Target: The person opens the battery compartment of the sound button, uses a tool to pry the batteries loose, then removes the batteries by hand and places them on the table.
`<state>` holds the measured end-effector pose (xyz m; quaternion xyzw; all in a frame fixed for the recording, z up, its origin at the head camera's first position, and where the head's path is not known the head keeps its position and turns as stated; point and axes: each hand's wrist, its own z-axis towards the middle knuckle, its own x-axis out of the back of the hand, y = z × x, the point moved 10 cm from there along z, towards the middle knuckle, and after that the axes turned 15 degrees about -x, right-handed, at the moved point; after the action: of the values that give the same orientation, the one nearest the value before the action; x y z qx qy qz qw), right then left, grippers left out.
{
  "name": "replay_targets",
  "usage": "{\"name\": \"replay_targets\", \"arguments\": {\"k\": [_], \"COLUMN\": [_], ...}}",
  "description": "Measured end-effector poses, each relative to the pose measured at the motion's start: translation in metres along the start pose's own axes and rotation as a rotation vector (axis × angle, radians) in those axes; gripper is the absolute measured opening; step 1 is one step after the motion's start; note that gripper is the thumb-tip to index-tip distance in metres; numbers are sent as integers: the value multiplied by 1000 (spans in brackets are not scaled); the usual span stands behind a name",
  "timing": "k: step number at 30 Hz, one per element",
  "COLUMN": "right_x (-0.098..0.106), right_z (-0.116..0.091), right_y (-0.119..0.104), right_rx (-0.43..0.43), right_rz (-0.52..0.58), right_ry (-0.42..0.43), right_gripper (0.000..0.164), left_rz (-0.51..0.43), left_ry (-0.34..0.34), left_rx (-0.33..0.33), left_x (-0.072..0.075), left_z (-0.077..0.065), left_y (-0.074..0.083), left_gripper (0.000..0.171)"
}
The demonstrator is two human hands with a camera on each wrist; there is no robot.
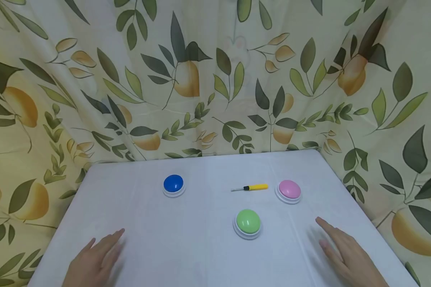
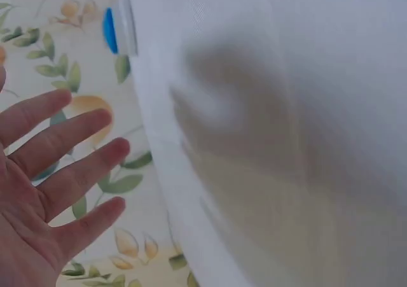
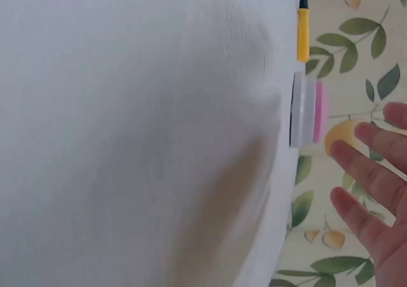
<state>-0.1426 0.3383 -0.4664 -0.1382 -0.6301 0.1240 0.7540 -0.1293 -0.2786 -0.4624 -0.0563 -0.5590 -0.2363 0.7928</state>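
Observation:
Over the left front of the white table, my left hand (image 1: 95,259) has its fingers extended and holds nothing. My right hand (image 1: 350,253) is at the right front, fingers likewise extended and nothing in them. A blue push button (image 1: 173,185) on a white base sits at the back left. Nearest the right hand are a pink button (image 1: 289,190) and a green button (image 1: 248,222), both on white round bases. Left of the pink one lies a screwdriver (image 1: 254,187) with a yellow handle, its metal shaft pointing left. Both wrist views show the hands apart from these objects.
A white cloth covers the table (image 1: 201,255). Behind it and along both sides hangs a curtain (image 1: 215,99) printed with leaves and orange fruit. The table's back edge meets the curtain closely.

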Motion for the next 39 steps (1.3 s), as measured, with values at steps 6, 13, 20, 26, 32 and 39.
{"name": "replay_targets", "arguments": {"k": [6, 13, 20, 26, 32, 39], "right_x": [-8, -23, -44, -62, -68, -78], "right_z": [0, 1, 7, 12, 17, 25], "right_y": [-2, -20, -36, -42, -61, -76], "right_rx": [-74, -53, -1, -104, -45, 3], "right_rz": [191, 474, 883, 981, 1023, 1023], "right_ry": [-39, -113, -335, -452, -486, -485], "right_gripper": [48, 46, 51, 58, 61, 64], "left_rz": [-152, -658, -1142, -1329, -1433, -1446], "left_ry": [80, 13, -67, -115, -208, -273], "left_rx": [131, 328, 652, 662, 560, 458], "left_x": [0, -30, -72, -96, -116, -135], "left_z": [5, 14, 19, 32, 52, 69], "left_y": [10, 20, 32, 53, 85, 109], "left_gripper": [30, 37, 57, 63, 66, 77]}}
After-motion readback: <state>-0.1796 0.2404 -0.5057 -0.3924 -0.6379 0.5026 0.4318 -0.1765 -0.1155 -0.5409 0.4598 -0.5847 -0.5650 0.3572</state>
